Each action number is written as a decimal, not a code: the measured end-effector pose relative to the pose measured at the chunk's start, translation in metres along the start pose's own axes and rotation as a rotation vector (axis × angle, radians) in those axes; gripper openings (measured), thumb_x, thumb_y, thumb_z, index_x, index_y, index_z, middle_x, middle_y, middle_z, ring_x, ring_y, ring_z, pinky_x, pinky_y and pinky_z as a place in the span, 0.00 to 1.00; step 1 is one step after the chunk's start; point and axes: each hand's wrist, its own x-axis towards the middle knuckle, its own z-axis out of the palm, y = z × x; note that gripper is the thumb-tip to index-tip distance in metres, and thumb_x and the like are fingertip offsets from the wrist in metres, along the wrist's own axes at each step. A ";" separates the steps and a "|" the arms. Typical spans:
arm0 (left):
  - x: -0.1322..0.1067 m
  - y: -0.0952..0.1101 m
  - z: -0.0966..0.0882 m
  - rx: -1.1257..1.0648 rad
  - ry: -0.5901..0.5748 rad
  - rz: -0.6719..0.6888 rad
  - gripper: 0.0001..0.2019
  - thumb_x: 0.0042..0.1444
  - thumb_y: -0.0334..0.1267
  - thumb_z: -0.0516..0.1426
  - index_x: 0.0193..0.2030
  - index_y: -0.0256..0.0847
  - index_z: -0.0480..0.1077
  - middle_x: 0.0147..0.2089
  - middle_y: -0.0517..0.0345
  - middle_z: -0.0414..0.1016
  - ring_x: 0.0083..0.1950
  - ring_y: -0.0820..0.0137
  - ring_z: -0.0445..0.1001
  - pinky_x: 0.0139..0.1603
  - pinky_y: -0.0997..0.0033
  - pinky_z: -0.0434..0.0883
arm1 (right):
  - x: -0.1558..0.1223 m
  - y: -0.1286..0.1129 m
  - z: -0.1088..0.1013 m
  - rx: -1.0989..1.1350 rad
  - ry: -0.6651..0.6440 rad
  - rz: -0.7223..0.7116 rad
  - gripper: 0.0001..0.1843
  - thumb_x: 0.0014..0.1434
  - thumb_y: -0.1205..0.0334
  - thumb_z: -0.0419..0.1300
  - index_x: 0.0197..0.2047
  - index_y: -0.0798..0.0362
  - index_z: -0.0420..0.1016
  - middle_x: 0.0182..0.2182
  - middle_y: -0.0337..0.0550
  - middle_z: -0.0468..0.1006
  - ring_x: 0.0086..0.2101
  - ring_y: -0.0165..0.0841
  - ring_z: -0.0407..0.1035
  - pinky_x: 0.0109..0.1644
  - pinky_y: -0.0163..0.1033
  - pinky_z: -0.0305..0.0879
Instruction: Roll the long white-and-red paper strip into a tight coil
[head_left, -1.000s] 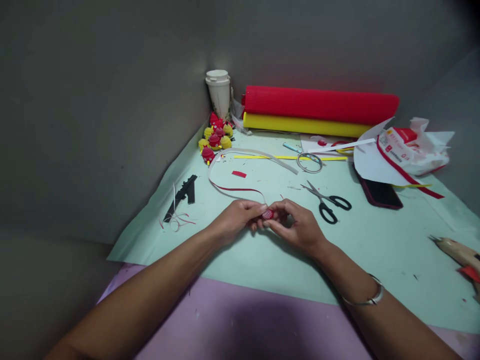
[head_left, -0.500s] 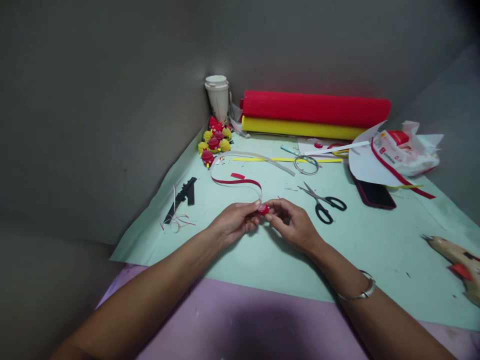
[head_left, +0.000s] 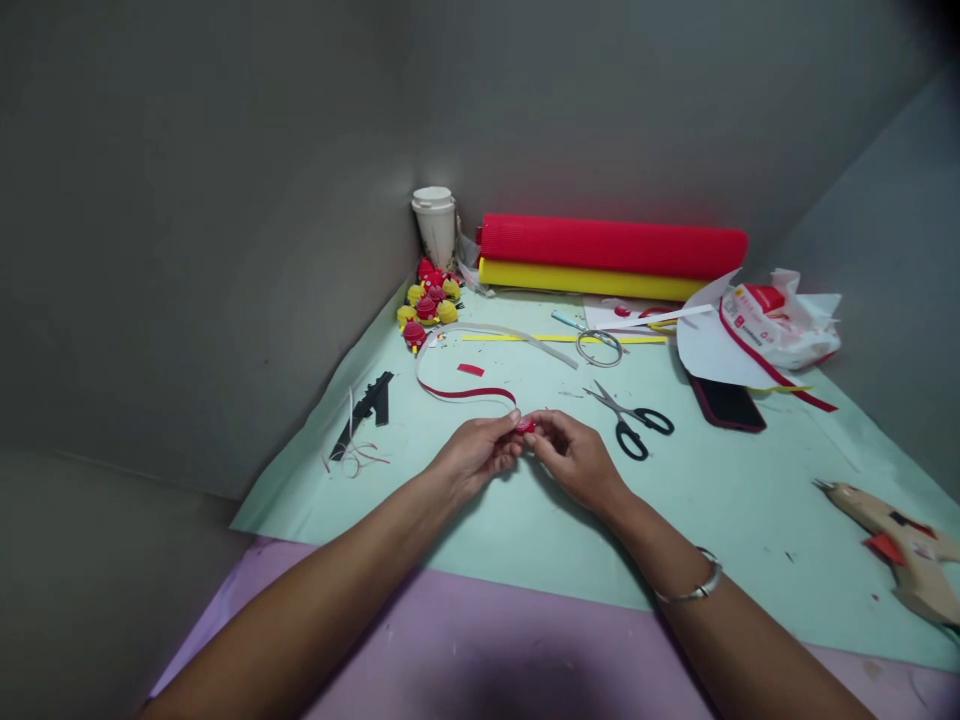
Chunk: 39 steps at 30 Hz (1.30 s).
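Between the fingertips of both hands is a small red paper coil (head_left: 525,426), rolled from a strip. The loose rest of the paper strip (head_left: 469,394), red on one face and whitish on the other, curves away from it over the mat. My left hand (head_left: 480,452) pinches the coil's left side with thumb and fingers. On its right side, my right hand (head_left: 574,450) closes its thumb and index finger on it. A short red paper piece (head_left: 471,370) lies just beyond the hands. Black-handled scissors (head_left: 630,418) rest open to the right.
Small red and yellow paper figures (head_left: 427,308) cluster near a lidded white cup (head_left: 434,225). Red (head_left: 611,245) and yellow (head_left: 592,279) rolls lie at the back. A tape roll (head_left: 599,348), phone (head_left: 726,403), tissue pack (head_left: 776,325), glue gun (head_left: 892,540) and black strips (head_left: 364,412) lie around.
The view has shifted, so the things at the back appear lower and those at the right further left. Both hands keep hold of the coil, with little visible change in their grip.
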 end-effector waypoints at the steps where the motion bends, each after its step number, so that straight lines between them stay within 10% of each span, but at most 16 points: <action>1: 0.000 0.000 0.000 -0.003 -0.001 0.002 0.10 0.59 0.36 0.60 0.31 0.29 0.75 0.25 0.55 0.72 0.23 0.80 0.69 0.21 0.85 0.65 | 0.000 -0.001 0.000 -0.008 0.003 -0.007 0.12 0.60 0.59 0.57 0.46 0.52 0.74 0.30 0.40 0.75 0.28 0.30 0.67 0.34 0.36 0.66; 39: -0.010 0.003 -0.005 0.217 -0.138 0.072 0.17 0.49 0.48 0.66 0.33 0.32 0.76 0.28 0.55 0.73 0.28 0.77 0.69 0.27 0.80 0.63 | -0.001 0.000 -0.004 -0.131 0.066 -0.221 0.07 0.55 0.61 0.62 0.39 0.49 0.74 0.27 0.37 0.71 0.25 0.29 0.65 0.31 0.36 0.67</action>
